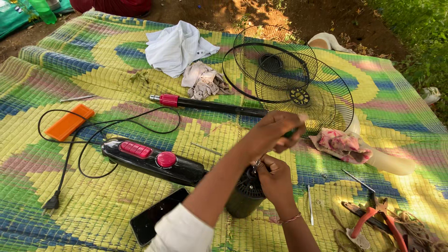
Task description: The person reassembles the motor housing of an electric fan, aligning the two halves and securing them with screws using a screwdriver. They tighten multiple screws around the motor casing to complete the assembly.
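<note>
Outdoors, woven plastic mat (93, 60) on dirt, dappled sun. Left hand (273, 133) closed around a green-handled tool, tip down at the black fan motor (246, 193), which stands on the mat; right hand (275, 179) pinches something small at its top. Risks: tool slipping onto fingers, motor tipping, small parts lost in the weave. Pliers (373, 217) and loose fan grilles (289, 77) lie close.
</note>
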